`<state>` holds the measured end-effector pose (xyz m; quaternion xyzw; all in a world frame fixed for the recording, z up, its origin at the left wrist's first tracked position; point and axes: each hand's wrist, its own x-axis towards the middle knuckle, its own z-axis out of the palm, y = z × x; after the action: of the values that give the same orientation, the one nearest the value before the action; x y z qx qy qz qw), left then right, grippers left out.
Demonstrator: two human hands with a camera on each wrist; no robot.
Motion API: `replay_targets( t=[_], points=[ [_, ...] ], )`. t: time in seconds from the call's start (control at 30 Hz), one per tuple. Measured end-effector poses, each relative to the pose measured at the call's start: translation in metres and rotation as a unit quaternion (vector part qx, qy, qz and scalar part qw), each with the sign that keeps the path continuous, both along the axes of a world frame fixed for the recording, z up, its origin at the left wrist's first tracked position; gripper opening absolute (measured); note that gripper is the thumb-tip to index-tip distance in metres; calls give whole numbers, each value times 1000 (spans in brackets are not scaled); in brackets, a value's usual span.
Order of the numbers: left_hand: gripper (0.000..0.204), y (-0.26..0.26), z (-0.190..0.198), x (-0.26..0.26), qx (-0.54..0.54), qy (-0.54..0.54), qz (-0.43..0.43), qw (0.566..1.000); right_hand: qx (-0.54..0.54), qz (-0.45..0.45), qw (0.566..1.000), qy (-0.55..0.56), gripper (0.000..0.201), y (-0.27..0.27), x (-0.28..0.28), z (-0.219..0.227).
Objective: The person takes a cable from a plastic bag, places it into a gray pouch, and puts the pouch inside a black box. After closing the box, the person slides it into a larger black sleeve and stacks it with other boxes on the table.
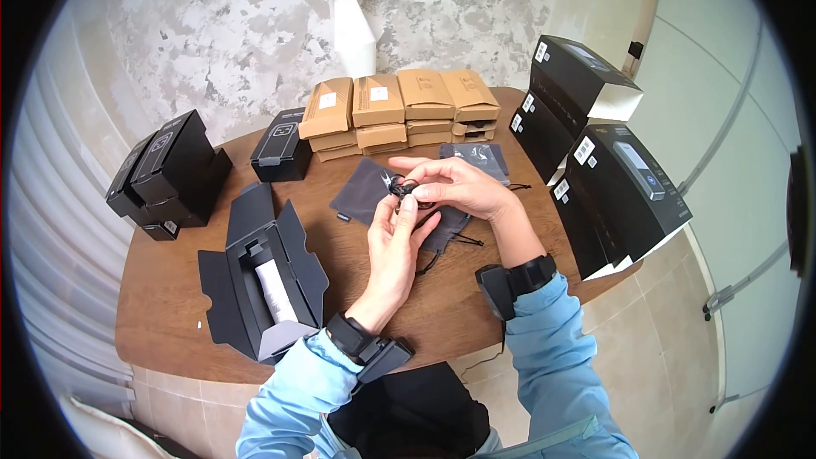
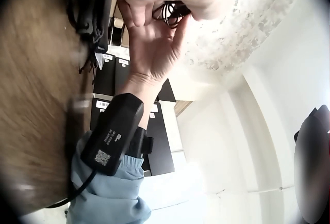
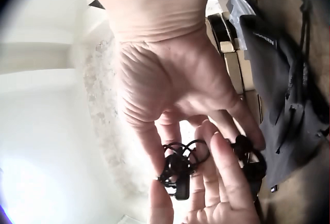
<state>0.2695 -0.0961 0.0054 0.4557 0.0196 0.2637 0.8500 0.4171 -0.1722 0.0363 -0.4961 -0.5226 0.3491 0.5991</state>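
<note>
Brown wood shows across the desk (image 1: 459,314) in the head view, where the black cable (image 1: 406,191) is between both hands, above grey drawstring pouches (image 1: 361,191). The fingers of the left hand (image 1: 393,259) and the right hand (image 1: 466,187) are clamped on its coils. Beside them, an open black box (image 1: 244,289), flaps spread, contains a white item (image 1: 276,291) with small print too fine to read. Cardboard boxes (image 1: 378,106) bearing white labels are stacked behind; black boxes (image 1: 625,187) at the right carry barcode stickers and a pictured device, and more dark boxes (image 1: 174,161) are at the left.

In the left wrist view, thin loops show between the hands, and a wrist device (image 2: 113,133) bears a QR code (image 2: 102,158), a detail illegible from the head.

The right wrist view alone clearly shows a blocky black piece (image 3: 182,189) at the loops; pale lettering (image 3: 264,41) on a pouch is unreadable.
</note>
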Motion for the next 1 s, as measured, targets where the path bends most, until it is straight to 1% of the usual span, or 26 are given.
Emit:
replay_targets(
  t=[0.03,0.07,0.13,0.17,0.2,0.27,0.3,0.33,0.37,0.4,0.43,0.47,0.5,0.53,0.57,0.6,0.67,0.7,0.77,0.8,0.87,0.9,0.93,1.0],
  points=[
    [34,1,1,0,10,-2,6,1000,9,45,997,66,24,0,1,-3],
    [34,1,2,0,11,-2,5,1000,11,43,997,66,24,1,3,-6],
    [31,1,8,-2,44,-8,10,999,28,99,986,132,26,2,3,-7],
    [35,3,7,-1,49,-15,16,999,45,104,985,132,28,4,3,-8],
    [35,6,7,0,50,-15,15,999,46,103,985,133,28,3,3,-9],
    [38,13,6,1,146,71,83,983,7,76,986,150,26,2,5,-10],
    [42,15,4,3,168,93,93,977,6,52,990,129,27,2,5,-9],
    [42,14,2,4,170,94,93,977,7,52,990,129,27,1,6,-8],
    [42,14,1,5,201,113,125,965,-14,5,991,129,26,-1,8,-7],
    [41,14,0,6,231,132,157,951,-36,-41,990,129,25,-3,11,-6],
    [39,20,-9,11,340,152,202,906,-17,-58,986,155,26,-5,14,-7],
    [35,21,-19,13,438,136,233,858,-9,-97,978,182,26,-8,19,-7],
    [34,24,-24,12,548,132,216,797,13,-110,972,205,25,-11,26,-9],
    [33,27,-29,10,650,126,195,724,35,-123,965,229,24,-15,32,-11],
    [31,29,-39,11,657,133,151,727,66,-124,959,245,20,-18,37,-14],
    [29,24,-33,8,650,174,96,734,68,-124,959,245,20,-21,40,-12],
    [24,15,-22,2,673,198,120,702,90,-133,950,269,19,-25,43,-11],
    [24,14,-21,2,674,198,119,702,91,-137,949,269,23,-25,44,-11],
    [17,13,-19,3,683,223,147,680,102,-145,946,270,22,-28,46,-11],
    [17,13,-18,4,683,222,147,680,114,-153,944,270,22,-29,47,-10],
    [9,15,-14,5,642,204,206,710,127,-158,939,276,22,-33,48,-6],
    [5,17,-10,8,600,160,266,737,150,-157,935,279,22,-35,48,-4],
    [5,22,-5,11,549,101,329,762,173,-155,931,283,22,-36,49,-2],
    [8,25,10,6,388,113,340,849,185,-161,927,284,23,-38,50,-2]
  ],
)
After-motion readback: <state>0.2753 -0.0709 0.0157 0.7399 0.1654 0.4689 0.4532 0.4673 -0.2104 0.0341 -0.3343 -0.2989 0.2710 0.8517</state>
